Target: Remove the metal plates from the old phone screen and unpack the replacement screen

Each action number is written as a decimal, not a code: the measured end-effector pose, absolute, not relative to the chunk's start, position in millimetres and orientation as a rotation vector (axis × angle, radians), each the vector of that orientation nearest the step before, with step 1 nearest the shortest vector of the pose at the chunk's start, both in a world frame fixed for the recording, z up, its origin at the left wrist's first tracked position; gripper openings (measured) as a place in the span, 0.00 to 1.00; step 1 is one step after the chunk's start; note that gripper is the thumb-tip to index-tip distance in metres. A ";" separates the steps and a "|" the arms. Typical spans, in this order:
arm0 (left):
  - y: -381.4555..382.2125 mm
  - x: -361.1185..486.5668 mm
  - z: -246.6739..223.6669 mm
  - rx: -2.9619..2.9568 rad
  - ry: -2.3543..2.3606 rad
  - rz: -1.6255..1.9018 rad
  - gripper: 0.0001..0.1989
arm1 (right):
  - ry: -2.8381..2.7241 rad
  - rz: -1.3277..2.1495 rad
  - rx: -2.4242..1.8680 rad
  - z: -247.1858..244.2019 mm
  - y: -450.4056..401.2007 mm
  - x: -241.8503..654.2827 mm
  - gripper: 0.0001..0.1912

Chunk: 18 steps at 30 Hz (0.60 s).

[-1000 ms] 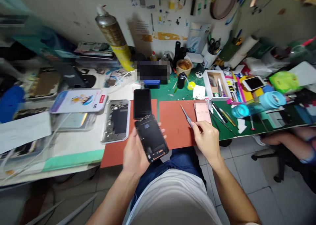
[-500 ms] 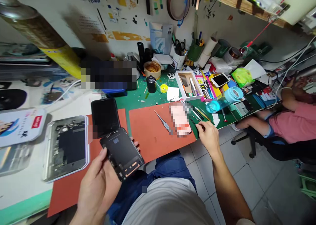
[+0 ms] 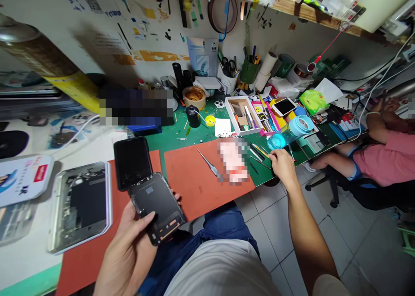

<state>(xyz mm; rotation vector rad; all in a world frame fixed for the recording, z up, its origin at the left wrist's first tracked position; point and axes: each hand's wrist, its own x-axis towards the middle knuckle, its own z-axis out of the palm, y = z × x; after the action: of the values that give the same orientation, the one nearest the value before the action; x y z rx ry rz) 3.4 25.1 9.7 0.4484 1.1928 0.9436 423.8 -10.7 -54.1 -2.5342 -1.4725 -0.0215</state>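
My left hand [image 3: 132, 239] holds a black phone screen assembly [image 3: 157, 205], its inner side up, with the thumb on its face and fingertips at its far edge. Just beyond it is a glossy black slab [image 3: 132, 162], which overlaps it in view; whether they are joined I cannot tell. My right hand [image 3: 283, 166] is at the bench's front edge, fingers pinched at the end of a thin yellowish tool [image 3: 261, 150]. What lies between those fingertips is hidden. Several slim dark tools [image 3: 254, 168] lie beside them.
Grey tweezers [image 3: 209, 164] and a blurred pink phone-shaped object [image 3: 232, 159] lie on the orange mat [image 3: 188, 188]. A blue bottle [image 3: 290, 131] lies behind my right hand. An opened device [image 3: 81, 205] sits at left. A person in a pink shirt [image 3: 372, 157] sits at right.
My right hand has moved right along the bench edge to the yellowish tool's end. My left thumb has slid further over the screen assembly. The whole view has shifted slightly.
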 end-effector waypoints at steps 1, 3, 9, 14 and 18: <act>24.8 4.0 10.3 0.471 1.178 0.942 0.38 | -1.493 -0.022 -2.536 -55.2 -9.6 424.7 0.12; 24.2 4.4 10.5 0.498 1.157 0.945 0.40 | -1.525 -0.036 -2.547 -56.3 -7.8 426.5 0.11; 18.7 5.1 5.8 0.435 1.132 0.967 0.42 | -1.634 -0.066 -2.556 -54.6 -8.1 429.4 0.11; 10.8 3.4 -0.6 0.438 1.006 1.010 0.37 | -1.700 -0.093 -2.486 -47.9 -12.4 427.2 0.14; 9.3 -5.3 -11.9 0.435 0.961 1.043 0.42 | -1.594 -0.238 -2.433 -34.7 -24.3 412.9 0.22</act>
<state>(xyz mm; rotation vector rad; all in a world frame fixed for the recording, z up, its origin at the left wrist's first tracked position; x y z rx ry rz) -5.3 9.3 -11.9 0.4350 0.9612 1.0432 412.9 -24.3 -34.7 -2.4327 -1.5941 -0.2378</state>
